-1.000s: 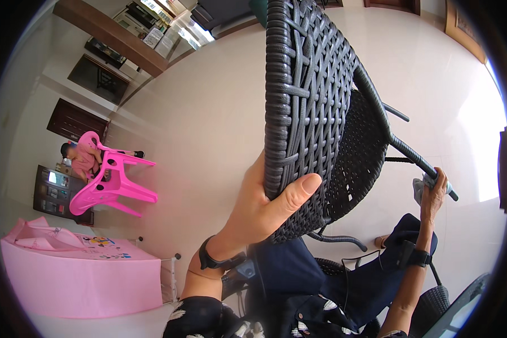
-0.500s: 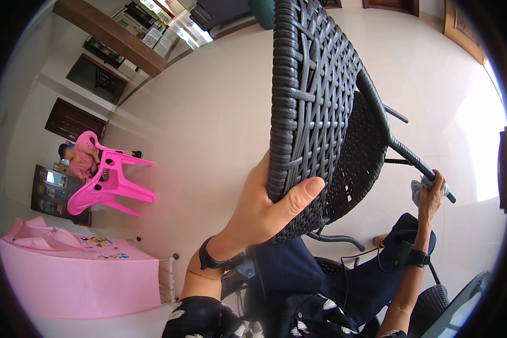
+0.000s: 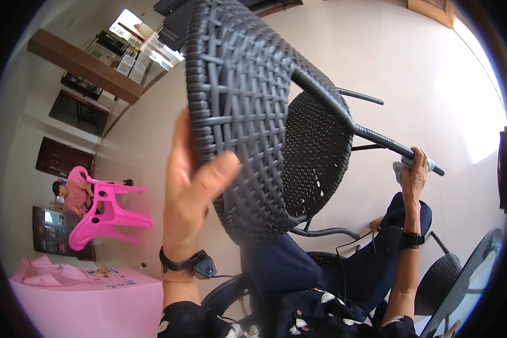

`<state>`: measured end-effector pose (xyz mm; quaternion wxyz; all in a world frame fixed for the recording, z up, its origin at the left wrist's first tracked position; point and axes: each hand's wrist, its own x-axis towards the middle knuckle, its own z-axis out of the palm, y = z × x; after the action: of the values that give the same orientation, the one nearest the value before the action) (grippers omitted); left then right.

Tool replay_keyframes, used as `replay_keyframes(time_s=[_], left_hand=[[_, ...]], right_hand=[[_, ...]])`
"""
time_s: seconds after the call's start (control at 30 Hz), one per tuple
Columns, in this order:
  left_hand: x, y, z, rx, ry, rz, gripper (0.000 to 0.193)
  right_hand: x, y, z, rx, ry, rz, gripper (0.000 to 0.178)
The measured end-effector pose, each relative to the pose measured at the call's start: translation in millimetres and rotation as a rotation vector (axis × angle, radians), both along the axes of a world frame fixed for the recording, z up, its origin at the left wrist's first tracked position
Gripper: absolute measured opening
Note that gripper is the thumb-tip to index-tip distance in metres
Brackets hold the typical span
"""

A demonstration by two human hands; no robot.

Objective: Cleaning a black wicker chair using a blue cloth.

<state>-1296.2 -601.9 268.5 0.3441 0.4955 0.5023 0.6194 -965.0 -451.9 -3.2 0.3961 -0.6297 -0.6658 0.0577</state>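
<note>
Clutching wicker chair with left fingers, right fingers pinching cloth, printed pink cover

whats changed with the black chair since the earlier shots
The chair has swung left in the picture, the left hand going with it; the view has tilted too. Nothing was let go: the left hand is still at its edge, the right hand still holds the cloth on a leg.
</note>
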Motion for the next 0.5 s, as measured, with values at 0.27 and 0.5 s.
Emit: replay_keyframes(time_s=[0.27,0.5], left_hand=[[15.0,24.1,12.3,-0.013,0.096,0.206,0.051],[20.2,28.9,10.7,0.019,0.123,0.268,0.057]], right_hand=[[-0.1,4.7,7.2,-0.071,0.078,0.013,0.053],[3.9,-1.6,48.6,-0.268,0.427,0.154,0.044]])
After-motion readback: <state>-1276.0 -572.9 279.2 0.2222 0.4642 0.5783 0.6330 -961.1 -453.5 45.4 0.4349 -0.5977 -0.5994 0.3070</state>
